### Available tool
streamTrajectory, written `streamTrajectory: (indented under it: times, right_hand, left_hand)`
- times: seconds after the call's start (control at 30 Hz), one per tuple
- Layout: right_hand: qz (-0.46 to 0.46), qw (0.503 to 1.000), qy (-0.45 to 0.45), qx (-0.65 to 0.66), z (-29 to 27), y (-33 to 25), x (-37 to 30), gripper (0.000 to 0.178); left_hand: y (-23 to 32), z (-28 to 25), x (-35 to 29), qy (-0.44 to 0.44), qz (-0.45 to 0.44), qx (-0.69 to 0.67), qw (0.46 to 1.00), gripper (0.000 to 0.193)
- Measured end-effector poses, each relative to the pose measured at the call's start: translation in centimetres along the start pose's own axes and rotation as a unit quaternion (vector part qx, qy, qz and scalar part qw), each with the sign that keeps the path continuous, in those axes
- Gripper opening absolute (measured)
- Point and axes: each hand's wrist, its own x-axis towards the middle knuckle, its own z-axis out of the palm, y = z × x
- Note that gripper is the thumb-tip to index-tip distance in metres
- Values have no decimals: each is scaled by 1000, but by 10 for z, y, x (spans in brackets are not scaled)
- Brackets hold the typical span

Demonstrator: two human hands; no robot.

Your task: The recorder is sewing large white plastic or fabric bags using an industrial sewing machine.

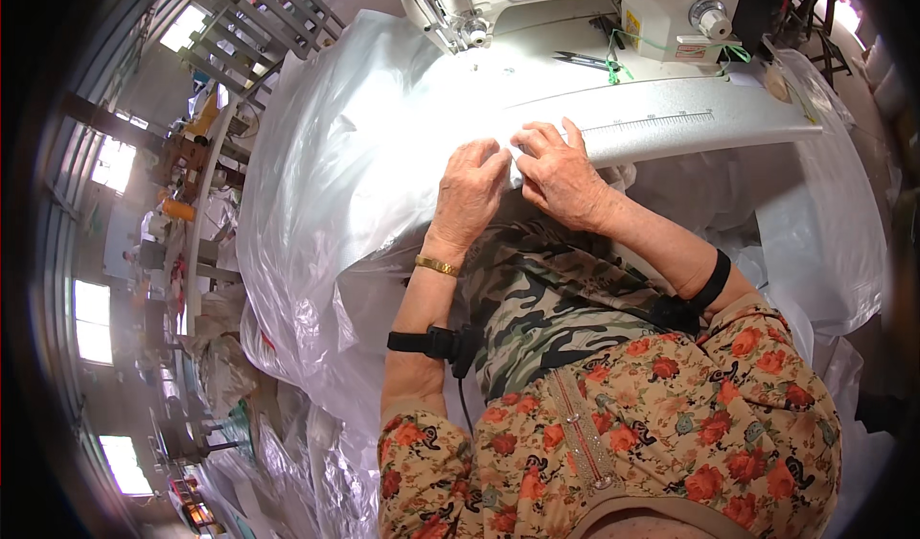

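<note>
At the front edge of a white sewing machine's bed [709,108], my two hands are close together with the fingertips almost meeting. My left hand [471,192] is closed in a pinch at the edge of a clear plastic sheet [316,184], which spreads over the left of the bed and hangs down in folds. My right hand [565,177] is also closed, its fingers bent and one raised. Whatever lies between its fingertips is lost in glare and behind the fingers. The machine's needle area [470,33] is beyond my hands.
Black tweezers [585,61] and green thread [615,71] lie on the bed below the machine's arm, left of a dial [711,20]. More clear plastic [824,252] hangs at the right. A long cluttered bench [206,204] runs along the left, with a metal rack [264,26] behind.
</note>
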Motion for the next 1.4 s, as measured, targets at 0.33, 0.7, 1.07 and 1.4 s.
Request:
streamTrajectory:
  times: [0.33, 0.7, 1.07, 1.4]
  right_hand:
    - [-92, 994, -8, -63, -11, 5, 3, 16]
    - [-90, 990, -87, 70, 0, 59, 53, 33]
    - [-101, 984, -136, 53, -6, 62, 65, 30]
    - [-142, 986, -66, 49, -4, 67, 78, 26]
  left_hand:
    - [-4, 5, -5, 49, 38, -28, 998, 28]
    - [-14, -13, -10, -43, 101, 33, 993, 30]
    - [-16, -27, 2, -97, 79, 16, 992, 29]
    - [-34, -33, 28, -90, 62, -22, 994, 28]
